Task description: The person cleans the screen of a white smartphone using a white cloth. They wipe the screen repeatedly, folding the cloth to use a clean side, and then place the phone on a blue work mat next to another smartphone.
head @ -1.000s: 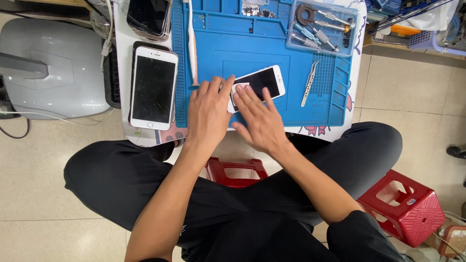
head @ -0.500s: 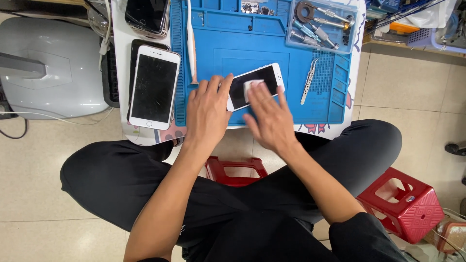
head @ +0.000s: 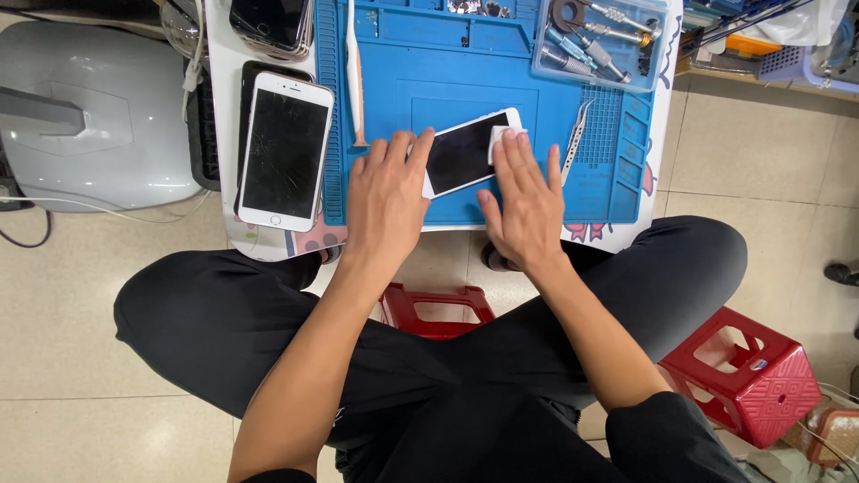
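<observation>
On the blue mat [head: 537, 192] sits a white phone [head: 463, 152]; left hand [head: 386, 192] pins it flat, fingers spread, while right hand [head: 528, 201] presses a white wipe [head: 501, 141]. I'd keep pressure light and even.

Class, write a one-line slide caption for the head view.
Left hand steadies white phone on blue mat; right hand presses white pad.

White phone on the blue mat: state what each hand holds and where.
Left hand pins the white phone flat at its lower-left end. Right hand presses a small white pad onto its upper-right end.
</observation>
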